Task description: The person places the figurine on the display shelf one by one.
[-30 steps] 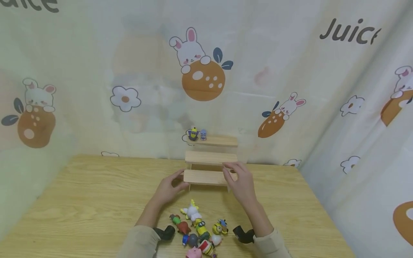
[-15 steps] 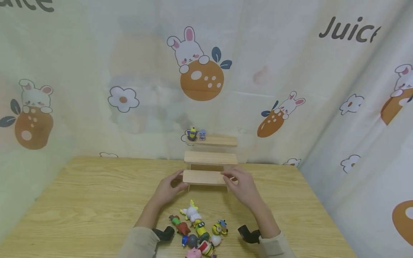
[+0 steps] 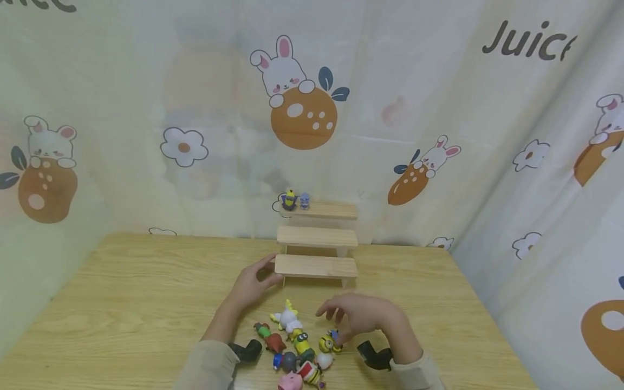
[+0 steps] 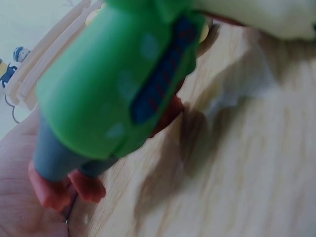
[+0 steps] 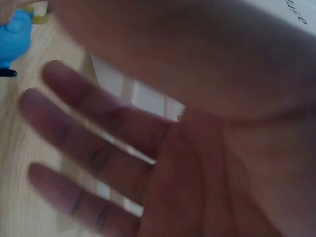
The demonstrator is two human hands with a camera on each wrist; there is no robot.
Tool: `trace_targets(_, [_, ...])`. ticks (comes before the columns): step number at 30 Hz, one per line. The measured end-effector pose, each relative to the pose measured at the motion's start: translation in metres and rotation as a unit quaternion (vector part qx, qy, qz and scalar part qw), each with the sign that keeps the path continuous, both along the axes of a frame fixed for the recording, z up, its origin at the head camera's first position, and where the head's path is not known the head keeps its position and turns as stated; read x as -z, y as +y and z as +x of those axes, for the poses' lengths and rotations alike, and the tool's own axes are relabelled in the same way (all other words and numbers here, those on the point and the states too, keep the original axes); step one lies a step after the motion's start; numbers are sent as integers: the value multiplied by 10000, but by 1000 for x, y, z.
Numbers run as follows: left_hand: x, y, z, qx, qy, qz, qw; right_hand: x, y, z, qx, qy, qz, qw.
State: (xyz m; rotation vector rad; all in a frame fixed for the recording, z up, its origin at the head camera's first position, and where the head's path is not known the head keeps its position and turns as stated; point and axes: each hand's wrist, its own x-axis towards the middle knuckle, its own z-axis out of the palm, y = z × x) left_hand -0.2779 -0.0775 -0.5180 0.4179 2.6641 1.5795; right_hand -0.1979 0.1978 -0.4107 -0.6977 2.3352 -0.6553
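A three-step wooden display stand stands at the back of the table. My left hand holds its lowest step at the left end, thumb in front and fingers behind. My right hand hovers over the near pile, fingers extended, thumb tip beside a yellow one-eyed toy figure with something blue on its head. A blue toy part shows at the corner of the right wrist view, near the thumb tip. A green-bodied toy figure with grey legs fills much of the left wrist view.
Several toy figures lie in a pile near me, among them a white-and-yellow one and a pink one. Two small figures stand on the top step. Black curved pieces sit by both wrists. A printed curtain hangs behind the table.
My right hand has left the right end of the stand's lowest step and come back toward me, over the toy pile. The left hand has stayed at the stand.
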Motion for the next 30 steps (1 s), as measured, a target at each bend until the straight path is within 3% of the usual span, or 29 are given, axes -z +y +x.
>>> trace_targets(3, [0,0,1,12,-3,2,10000,5,-4,4,-25,-201,248,9995])
trace_targets(9, [0,0,2,25,45,3,10000,11,-9,7,-267,78,566,9980])
trace_targets(16, [-1,1,2,-20,117,20,9999,10,-13,8,-46,146,636,9979])
trace_targets(30, [0,1,0,9,51,121,9999,30,-5,-13,404,1434,109,9888])
